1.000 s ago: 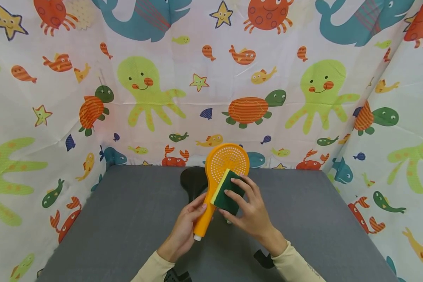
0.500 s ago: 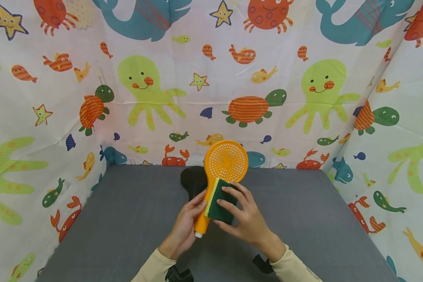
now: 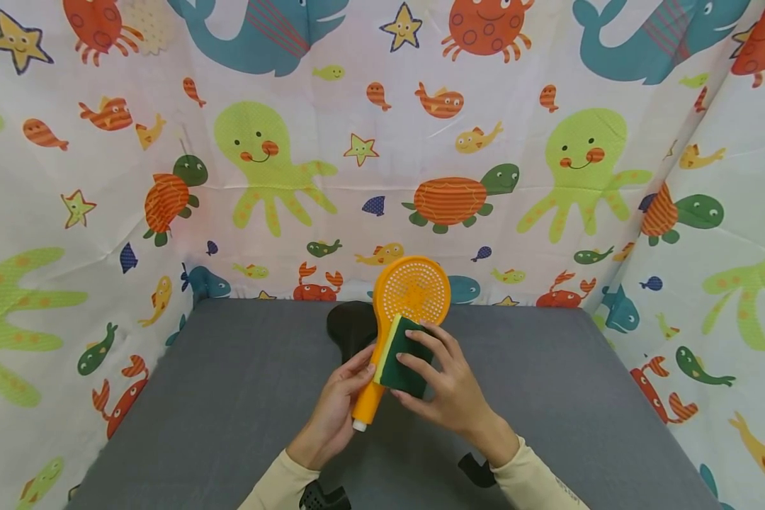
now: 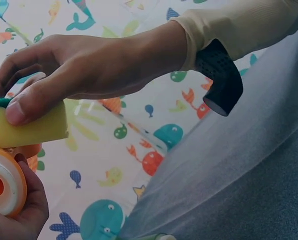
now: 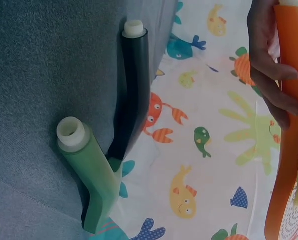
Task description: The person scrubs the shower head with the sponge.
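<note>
The left hand (image 3: 333, 411) comes in from the near left, its wrist angled up and to the right, its fingers wrapped round the handle of the orange shower head (image 3: 423, 287). The right hand (image 3: 455, 393) reaches in from the near right with the knuckles up and the fingers spread; it grasps the sponge (image 3: 403, 375), fingertips on the green side and thumb at the near edge. Both forearms are in cream sleeves (image 3: 280, 485), with dark fittings (image 3: 324, 497) at the wrists.

The shower head is held up over the middle of the grey table (image 3: 248, 397), tilted so that the handle runs from the near left to the far right. Its round face, dotted with small holes, is turned toward the person, and a short white connector (image 3: 359, 426) sits at the near end; the left wrist view shows that end as a white ring with an orange centre. The sponge is a block with a dark green side and yellow foam beneath, the foam facing the shower head, across the upper handle and the near edge of the face.

A black shower head (image 3: 349, 326) lies behind, at the far left of the held one. The right wrist view also shows a green shower head (image 5: 100, 172) with a white hollow end, near the black one. A white cloth (image 3: 370, 57) printed with sea animals stands along the far side
</note>
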A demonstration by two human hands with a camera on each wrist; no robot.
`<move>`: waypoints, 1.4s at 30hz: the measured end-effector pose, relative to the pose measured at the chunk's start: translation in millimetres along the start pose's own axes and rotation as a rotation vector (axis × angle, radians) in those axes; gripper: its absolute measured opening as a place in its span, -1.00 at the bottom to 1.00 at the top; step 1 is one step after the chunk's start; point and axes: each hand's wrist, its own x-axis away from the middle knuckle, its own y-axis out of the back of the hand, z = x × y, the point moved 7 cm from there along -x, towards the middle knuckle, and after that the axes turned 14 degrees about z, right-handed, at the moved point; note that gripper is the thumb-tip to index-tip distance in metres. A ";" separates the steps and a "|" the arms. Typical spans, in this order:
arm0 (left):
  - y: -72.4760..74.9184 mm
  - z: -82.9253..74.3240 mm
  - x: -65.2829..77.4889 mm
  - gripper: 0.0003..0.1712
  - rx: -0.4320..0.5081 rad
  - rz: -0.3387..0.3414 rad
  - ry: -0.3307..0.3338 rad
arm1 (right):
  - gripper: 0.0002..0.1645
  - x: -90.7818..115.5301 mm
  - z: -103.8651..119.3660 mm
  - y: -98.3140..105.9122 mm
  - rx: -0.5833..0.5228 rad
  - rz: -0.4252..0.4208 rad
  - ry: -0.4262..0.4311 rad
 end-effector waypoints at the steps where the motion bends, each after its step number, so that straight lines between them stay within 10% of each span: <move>1: 0.0 -0.3 0.0 -0.42 -0.002 0.001 -0.004 | -0.47 0.6 0.7 -0.3 -0.001 0.002 0.000; 42: -0.5 -11.1 -0.8 -0.41 0.097 0.005 -0.082 | -0.45 10.8 18.9 -9.5 -0.055 0.024 0.047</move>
